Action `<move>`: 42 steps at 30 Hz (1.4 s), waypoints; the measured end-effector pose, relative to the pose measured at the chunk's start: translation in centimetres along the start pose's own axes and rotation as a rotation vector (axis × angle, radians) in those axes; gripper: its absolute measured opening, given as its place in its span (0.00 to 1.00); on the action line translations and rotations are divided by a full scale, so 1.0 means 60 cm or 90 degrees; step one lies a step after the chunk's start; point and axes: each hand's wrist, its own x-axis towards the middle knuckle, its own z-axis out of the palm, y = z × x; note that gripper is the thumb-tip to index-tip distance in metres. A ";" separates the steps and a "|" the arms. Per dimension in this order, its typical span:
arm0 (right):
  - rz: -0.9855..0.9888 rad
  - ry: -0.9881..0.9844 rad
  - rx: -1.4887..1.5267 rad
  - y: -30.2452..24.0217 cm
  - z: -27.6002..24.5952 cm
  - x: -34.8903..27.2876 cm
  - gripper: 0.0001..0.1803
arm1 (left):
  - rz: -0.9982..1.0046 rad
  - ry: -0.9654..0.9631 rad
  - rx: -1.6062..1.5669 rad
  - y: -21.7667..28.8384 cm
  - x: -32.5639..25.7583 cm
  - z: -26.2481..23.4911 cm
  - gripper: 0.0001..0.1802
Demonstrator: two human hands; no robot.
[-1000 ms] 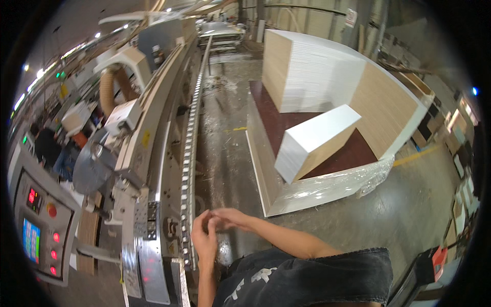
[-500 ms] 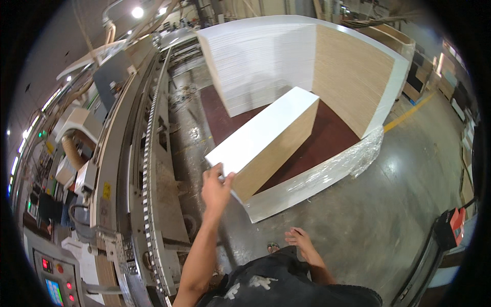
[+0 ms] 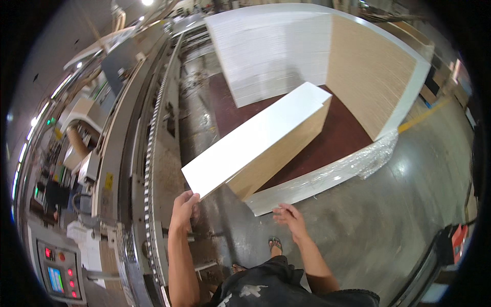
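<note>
The top white panel [image 3: 255, 140] is being gripped at its corner by the left hand [image 3: 183, 210], the right hand [image 3: 290, 219] being held open and empty.

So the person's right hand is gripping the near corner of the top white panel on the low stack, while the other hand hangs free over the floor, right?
Not quite: the head view shows the left hand gripping the near corner of the top white panel on the low stack. The right hand is the one hanging free over the floor.

A single head-worn fisheye view looks steeply down and forward from the person's standing height (edges bend toward the dark rim), close over both forearms, with the machine line [image 3: 138, 153] left and floor [image 3: 388, 215] right.
</note>
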 end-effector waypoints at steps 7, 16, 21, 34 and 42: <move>0.004 -0.199 0.153 -0.078 0.179 0.001 0.21 | -0.012 0.300 -0.193 -0.190 -0.222 -0.224 0.11; 0.121 -0.292 0.069 0.082 0.462 -0.085 0.17 | 0.038 0.587 -0.474 -0.473 -0.605 -0.361 0.17; 0.290 -0.442 -0.062 0.278 0.637 -0.154 0.17 | 0.026 0.828 -0.650 -0.662 -0.762 -0.358 0.14; -0.600 -0.807 -0.712 0.463 0.816 -0.379 0.28 | -0.037 1.034 -0.724 -0.859 -0.826 -0.357 0.28; -0.878 -0.805 -0.980 0.551 0.865 -0.403 0.36 | -0.084 1.048 -0.738 -0.846 -0.831 -0.367 0.24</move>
